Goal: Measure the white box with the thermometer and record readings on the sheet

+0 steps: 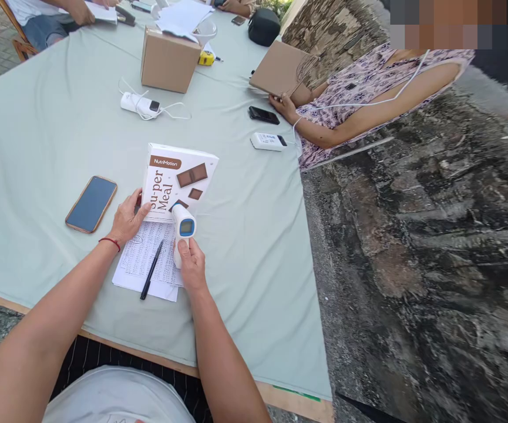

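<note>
Has a black pen (152, 270) lying on printed sheets (135, 259) up close, likely for easy reach. Holds a white thermometer gun (186, 237) in the right hand (192, 265), thumb on the handle, with its screen turned back this way, probably for easy reading. With the left hand (127, 218), grips the NutriMotion Su-per Meal box (181, 182) by its lower left side, thumb in front, at the far end of the sheets, seemingly to tip the picture side up. Cannot tell about gun touching box. Has a tan-cased phone (91, 204) lying face up, left of the left hand. Farther on, a corded white gadget (128, 103); to the right, a black phone (263, 115) near a co-worker's hand (285, 108) on brown cardboard (278, 66). Beyond, a cardboard box (165, 64) bearing loose papers (184, 17).
</note>
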`<state>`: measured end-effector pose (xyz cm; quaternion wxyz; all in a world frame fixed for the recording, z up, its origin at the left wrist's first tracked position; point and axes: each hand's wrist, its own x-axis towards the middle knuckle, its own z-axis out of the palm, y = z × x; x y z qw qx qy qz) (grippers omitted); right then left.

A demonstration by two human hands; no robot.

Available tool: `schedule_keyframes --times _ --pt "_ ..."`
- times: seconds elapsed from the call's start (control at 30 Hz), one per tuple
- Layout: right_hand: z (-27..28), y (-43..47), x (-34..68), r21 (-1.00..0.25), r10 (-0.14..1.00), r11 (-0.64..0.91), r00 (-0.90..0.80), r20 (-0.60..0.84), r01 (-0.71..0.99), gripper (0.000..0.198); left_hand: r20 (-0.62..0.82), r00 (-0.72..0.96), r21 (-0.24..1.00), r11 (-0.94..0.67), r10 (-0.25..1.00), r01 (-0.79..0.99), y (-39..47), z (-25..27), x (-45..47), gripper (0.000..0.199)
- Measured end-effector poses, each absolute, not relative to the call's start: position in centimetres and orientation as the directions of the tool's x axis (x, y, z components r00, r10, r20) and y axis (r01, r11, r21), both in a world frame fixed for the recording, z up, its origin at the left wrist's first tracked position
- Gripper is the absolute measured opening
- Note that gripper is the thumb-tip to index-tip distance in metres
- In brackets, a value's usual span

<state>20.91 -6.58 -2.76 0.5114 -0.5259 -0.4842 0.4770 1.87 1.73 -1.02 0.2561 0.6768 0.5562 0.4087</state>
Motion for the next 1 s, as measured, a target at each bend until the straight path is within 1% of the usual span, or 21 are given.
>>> schedule_keyframes --times 0.2,0.43,0.6,0.7,0.87,1.0 --pt "-2.8 -6.9 20.7 -1.000 0.995 -0.016 0.095 -0.014 0.023 0.045 0.274 0.051 0.803 -0.258 0.960 0.537 1.7 -1.1 1.8 0.065" --pt "-3.1 -6.9 20.8 -1.000 0.995 -0.020 0.099 -0.019 0.008 0.043 0.275 0.052 0.790 -0.257 0.960 0.556 1.7 -1.1 1.8 0.067" --pt "-2.6 -6.9 20.7 -0.998 0.994 -0.013 0.106 -0.007 0.055 0.043 0.281 0.063 0.790 -0.268 0.958 0.551 1.7 -1.0 1.8 0.067" --pt "-2.3 -6.8 20.5 -0.999 0.995 -0.009 0.100 -0.004 0.049 0.044 0.286 0.073 0.795 -0.279 0.956 0.539 1.7 -1.1 1.7 0.066" --pt "-2.1 -6.8 20.3 -0.999 0.997 -0.029 0.064 -0.031 -0.033 0.044 0.283 0.066 0.801 -0.274 0.957 0.532 1.9 -1.2 1.7 0.064" --pt "-2.0 -7.4 20.8 -0.983 0.989 -0.075 0.115 -0.095 -0.166 0.046 0.266 0.050 0.802 -0.250 0.963 0.542 1.9 -1.0 1.5 0.065"
